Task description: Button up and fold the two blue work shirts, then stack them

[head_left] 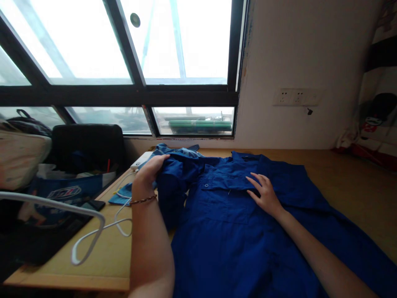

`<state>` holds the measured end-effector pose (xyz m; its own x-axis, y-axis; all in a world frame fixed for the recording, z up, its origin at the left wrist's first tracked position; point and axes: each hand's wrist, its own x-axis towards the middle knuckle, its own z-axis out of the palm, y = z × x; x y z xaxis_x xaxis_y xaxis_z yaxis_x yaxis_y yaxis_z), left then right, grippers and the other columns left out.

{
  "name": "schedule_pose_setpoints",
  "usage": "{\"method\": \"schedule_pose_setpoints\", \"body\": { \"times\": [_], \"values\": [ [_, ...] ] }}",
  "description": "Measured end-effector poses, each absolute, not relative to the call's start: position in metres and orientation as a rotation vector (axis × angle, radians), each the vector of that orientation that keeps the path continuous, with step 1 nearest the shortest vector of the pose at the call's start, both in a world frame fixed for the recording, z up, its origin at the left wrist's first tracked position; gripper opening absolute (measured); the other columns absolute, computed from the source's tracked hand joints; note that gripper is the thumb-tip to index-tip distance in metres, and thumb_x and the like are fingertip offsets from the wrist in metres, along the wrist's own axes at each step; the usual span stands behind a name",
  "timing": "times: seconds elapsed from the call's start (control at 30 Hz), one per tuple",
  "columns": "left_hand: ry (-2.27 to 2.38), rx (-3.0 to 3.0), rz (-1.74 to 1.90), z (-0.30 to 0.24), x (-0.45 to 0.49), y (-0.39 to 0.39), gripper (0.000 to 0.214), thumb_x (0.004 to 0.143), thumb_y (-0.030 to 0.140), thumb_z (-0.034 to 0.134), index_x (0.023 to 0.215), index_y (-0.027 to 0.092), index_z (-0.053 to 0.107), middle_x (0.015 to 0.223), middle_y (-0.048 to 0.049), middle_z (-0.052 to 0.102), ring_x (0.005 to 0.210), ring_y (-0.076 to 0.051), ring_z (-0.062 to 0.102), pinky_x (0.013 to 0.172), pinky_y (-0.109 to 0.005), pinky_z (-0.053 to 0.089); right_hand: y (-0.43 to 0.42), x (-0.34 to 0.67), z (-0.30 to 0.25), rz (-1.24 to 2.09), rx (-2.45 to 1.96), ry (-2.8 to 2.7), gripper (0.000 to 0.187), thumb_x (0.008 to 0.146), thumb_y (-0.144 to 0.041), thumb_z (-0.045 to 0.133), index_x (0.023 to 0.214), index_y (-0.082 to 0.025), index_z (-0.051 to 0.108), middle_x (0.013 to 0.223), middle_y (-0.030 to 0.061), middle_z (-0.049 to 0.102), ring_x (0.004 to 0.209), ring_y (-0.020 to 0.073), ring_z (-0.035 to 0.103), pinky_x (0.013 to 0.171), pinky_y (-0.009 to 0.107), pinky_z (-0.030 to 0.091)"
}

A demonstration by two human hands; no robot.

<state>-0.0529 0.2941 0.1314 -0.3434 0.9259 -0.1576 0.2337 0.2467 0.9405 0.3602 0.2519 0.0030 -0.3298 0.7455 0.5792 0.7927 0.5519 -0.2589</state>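
Observation:
A dark blue work shirt (223, 240) with a buttoned chest pocket flap lies spread over the wooden table (102, 256), its collar at the far side. At the shirt's left side, my left hand (151, 169) is closed on the sleeve, which is partly lifted and bunched; some of its fingers are hidden behind the cloth. My right hand (263, 192) rests on the front of the shirt beside the pocket flap, palm down, with its fingers spread.
A white power strip (142, 160) and light blue cloth (122, 194) lie beyond and beside my left forearm. A white cable (93, 248) loops across the left. A black chair (88, 145) and bags stand left of the table. Window and wall bound the far side.

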Motion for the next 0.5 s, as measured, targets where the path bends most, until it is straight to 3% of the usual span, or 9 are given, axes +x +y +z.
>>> {"method": "schedule_pose_setpoints", "body": {
  "times": [0.13, 0.27, 0.37, 0.43, 0.5],
  "values": [
    [1.201, 0.790, 1.315, 0.158, -0.015, 0.282, 0.020, 0.074, 0.024, 0.052, 0.084, 0.009, 0.061, 0.057, -0.0020, 0.061, 0.052, -0.016, 0.059, 0.053, -0.027, 0.051, 0.253, 0.361, -0.003, 0.169, -1.153, -2.333, 0.043, 0.078, -0.037, 0.053, 0.120, -0.029, 0.049, 0.124, 0.0051, 0.048, 0.116, 0.0276, 0.037, 0.096, 0.050, 0.032],
    [0.810, 0.734, 1.428, 0.165, 0.033, 0.287, 0.028, 0.082, 0.019, 0.039, 0.104, 0.012, 0.055, 0.069, -0.0018, 0.063, 0.065, -0.015, 0.063, 0.064, -0.029, 0.052, 0.245, 0.351, 0.005, 0.601, -1.004, -2.082, 0.046, 0.076, -0.039, 0.055, 0.120, -0.027, 0.048, 0.124, 0.0065, 0.048, 0.117, 0.0248, 0.038, 0.101, 0.047, 0.026],
    [0.502, 0.807, 1.193, 0.158, 0.077, 0.285, 0.037, 0.086, 0.035, 0.035, 0.118, 0.020, 0.046, 0.090, -0.0057, 0.063, 0.079, -0.019, 0.062, 0.073, -0.039, 0.050, 0.234, 0.340, 0.019, 1.254, -0.759, -1.701, 0.058, 0.075, -0.052, 0.051, 0.127, -0.028, 0.039, 0.126, 0.0073, 0.047, 0.113, 0.0248, 0.045, 0.096, 0.047, 0.032],
    [0.417, 0.855, 0.985, 0.151, 0.103, 0.281, 0.048, 0.082, 0.049, 0.035, 0.124, 0.026, 0.039, 0.104, -0.0085, 0.058, 0.085, -0.023, 0.061, 0.074, -0.049, 0.047, 0.229, 0.336, 0.026, 1.629, -0.631, -1.371, 0.066, 0.076, -0.065, 0.035, 0.128, -0.026, 0.037, 0.124, 0.0095, 0.049, 0.109, 0.0263, 0.049, 0.091, 0.048, 0.036],
    [0.409, 0.912, 0.810, 0.144, 0.121, 0.277, 0.056, 0.078, 0.058, 0.037, 0.126, 0.029, 0.035, 0.117, -0.0113, 0.050, 0.091, -0.027, 0.059, 0.073, -0.054, 0.044, 0.229, 0.338, 0.029, 1.794, -0.612, -1.106, 0.074, 0.074, -0.072, 0.022, 0.123, -0.020, 0.043, 0.118, 0.0117, 0.054, 0.107, 0.0274, 0.051, 0.090, 0.048, 0.037]
  ]
}}
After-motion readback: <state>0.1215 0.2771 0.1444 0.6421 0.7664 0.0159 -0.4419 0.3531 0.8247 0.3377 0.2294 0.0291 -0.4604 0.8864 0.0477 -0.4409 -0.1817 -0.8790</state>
